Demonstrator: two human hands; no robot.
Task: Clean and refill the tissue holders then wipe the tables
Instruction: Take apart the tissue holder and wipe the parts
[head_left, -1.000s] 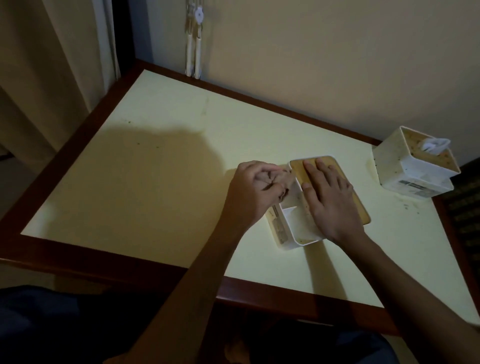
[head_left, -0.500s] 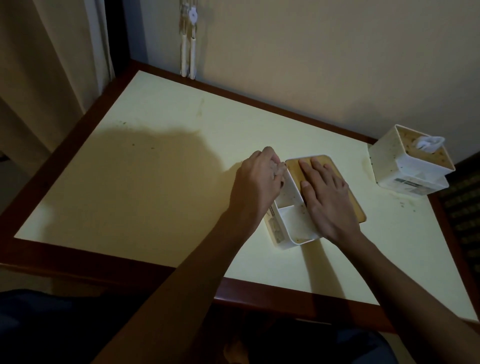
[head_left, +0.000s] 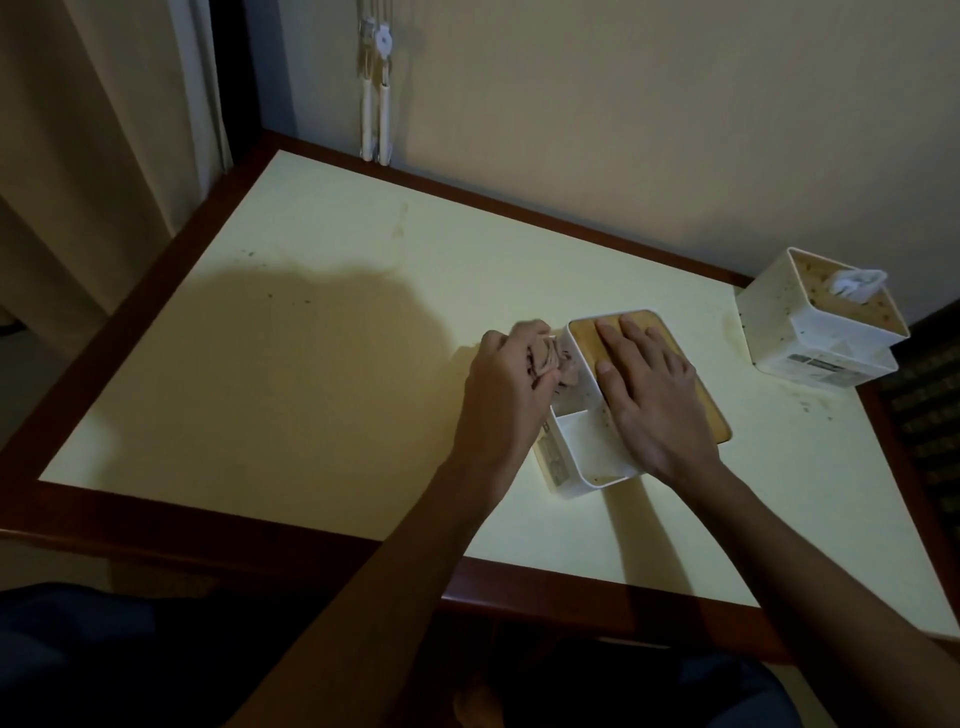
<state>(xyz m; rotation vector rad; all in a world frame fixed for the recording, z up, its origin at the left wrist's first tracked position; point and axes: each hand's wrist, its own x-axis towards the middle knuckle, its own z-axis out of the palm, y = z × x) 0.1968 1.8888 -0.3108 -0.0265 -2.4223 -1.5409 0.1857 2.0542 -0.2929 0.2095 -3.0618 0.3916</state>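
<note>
We see two holders on the table (head_left: 322, 332): one holder (head_left: 587, 452) under our hands, another holder (head_left: 810, 332) at the far corner. Our left hand (head_left: 511, 387) squeezes a cloth (head_left: 719, 364) inside it; our right hand (head_left: 657, 395) lies flat and loose on its lid (head_left: 714, 421).

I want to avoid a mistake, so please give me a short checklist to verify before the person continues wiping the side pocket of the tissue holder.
1. Right hand lies flat on the wooden lid, steadying the tissue holder: ok.
2. Left hand closed around a crumpled cloth at the far pocket: ok.
3. Near pocket clean: not ok, brownish residue shows at its bottom.
4. Far pocket clean: cannot tell, the cloth and fingers cover it.
5. Second holder clean: not ok, its walls are speckled.
6. Table wiped: not ok, specks and a stain remain.
</note>
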